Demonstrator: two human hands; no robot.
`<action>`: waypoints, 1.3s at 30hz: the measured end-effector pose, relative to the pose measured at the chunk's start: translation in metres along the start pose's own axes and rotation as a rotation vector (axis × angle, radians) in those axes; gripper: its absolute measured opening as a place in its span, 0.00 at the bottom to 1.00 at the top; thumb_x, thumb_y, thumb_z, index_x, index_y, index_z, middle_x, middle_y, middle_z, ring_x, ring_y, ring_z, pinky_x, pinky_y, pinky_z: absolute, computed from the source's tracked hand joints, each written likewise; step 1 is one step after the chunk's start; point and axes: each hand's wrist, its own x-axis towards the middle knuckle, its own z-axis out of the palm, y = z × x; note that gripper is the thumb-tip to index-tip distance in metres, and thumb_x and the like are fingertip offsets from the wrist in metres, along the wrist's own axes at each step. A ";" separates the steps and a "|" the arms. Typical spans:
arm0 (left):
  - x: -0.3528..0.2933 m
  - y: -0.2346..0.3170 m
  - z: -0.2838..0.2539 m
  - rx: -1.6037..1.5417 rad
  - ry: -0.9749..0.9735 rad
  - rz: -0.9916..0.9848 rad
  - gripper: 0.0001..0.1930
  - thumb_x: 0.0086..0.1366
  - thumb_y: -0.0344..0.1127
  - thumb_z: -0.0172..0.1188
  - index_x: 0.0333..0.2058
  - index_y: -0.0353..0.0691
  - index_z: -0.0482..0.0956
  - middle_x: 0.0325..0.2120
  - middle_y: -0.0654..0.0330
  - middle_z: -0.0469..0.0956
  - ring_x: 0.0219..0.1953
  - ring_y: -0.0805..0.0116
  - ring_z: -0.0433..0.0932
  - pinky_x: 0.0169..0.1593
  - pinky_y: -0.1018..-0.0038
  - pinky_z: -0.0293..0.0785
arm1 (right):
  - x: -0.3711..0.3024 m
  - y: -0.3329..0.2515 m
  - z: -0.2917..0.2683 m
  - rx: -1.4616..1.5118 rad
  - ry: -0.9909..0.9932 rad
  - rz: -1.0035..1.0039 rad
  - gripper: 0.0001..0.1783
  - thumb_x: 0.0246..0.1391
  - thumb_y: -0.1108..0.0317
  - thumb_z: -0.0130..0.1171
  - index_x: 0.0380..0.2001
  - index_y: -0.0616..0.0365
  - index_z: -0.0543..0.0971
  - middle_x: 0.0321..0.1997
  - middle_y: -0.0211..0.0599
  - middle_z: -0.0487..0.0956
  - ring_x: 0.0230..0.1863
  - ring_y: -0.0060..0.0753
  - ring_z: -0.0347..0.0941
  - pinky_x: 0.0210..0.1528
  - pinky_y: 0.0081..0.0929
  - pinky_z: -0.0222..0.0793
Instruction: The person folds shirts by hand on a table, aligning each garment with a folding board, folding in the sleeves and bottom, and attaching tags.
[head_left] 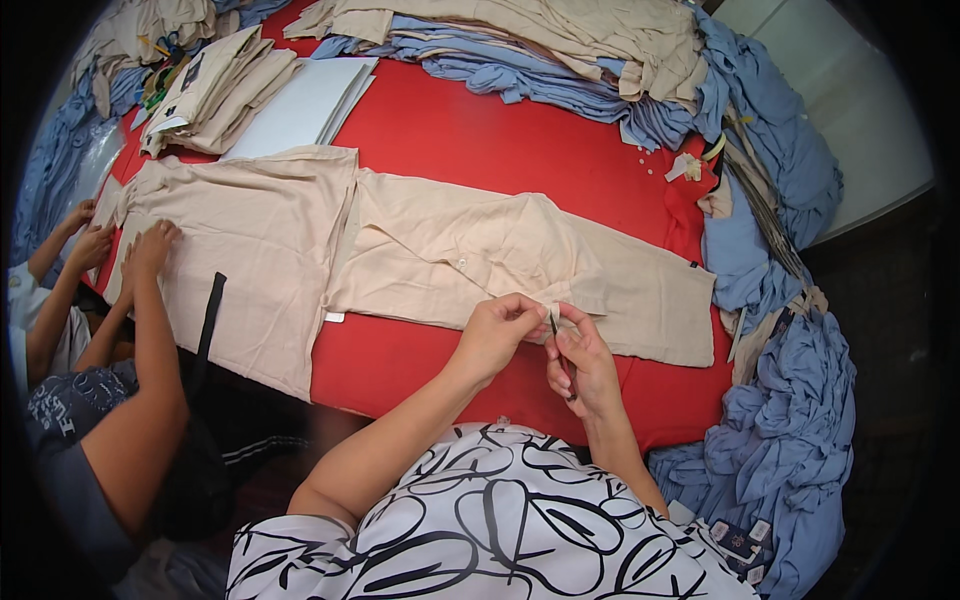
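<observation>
Beige shirt (470, 250) lies flat on the red table (500, 130), near its front edge. Left hand (497, 330) pinches the shirt's near hem. Right hand (580, 360), touching the left, grips a dark tool (560, 350) at that hem. Left of the shirt, a second shirt (250, 230) under another person's hands (150, 245).

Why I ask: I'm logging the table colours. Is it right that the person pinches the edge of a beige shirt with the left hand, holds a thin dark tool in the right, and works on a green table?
Not quite: the head view shows a red table, not green. The rest stands: the left hand pinches the beige shirt and the right hand holds a thin dark tool.
</observation>
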 end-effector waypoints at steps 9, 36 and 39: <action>0.004 -0.009 -0.003 0.054 0.005 0.044 0.10 0.66 0.35 0.60 0.37 0.32 0.79 0.30 0.60 0.79 0.34 0.74 0.78 0.43 0.77 0.74 | 0.005 0.001 -0.002 0.112 -0.014 0.051 0.16 0.66 0.68 0.47 0.55 0.56 0.62 0.28 0.35 0.69 0.10 0.16 0.56 0.07 0.14 0.49; 0.016 0.008 0.000 0.458 -0.067 0.043 0.13 0.70 0.37 0.54 0.35 0.30 0.76 0.26 0.58 0.80 0.30 0.74 0.80 0.35 0.77 0.77 | 0.000 -0.078 0.000 -1.727 -0.114 -0.754 0.14 0.48 0.67 0.65 0.40 0.56 0.81 0.30 0.38 0.79 0.30 0.44 0.74 0.33 0.35 0.69; 0.017 0.012 0.001 0.490 -0.084 0.030 0.13 0.70 0.37 0.54 0.36 0.30 0.76 0.27 0.58 0.80 0.30 0.75 0.79 0.36 0.78 0.77 | 0.003 -0.084 0.001 -1.822 -0.160 -0.711 0.13 0.48 0.66 0.65 0.38 0.57 0.81 0.30 0.39 0.79 0.30 0.45 0.75 0.32 0.35 0.70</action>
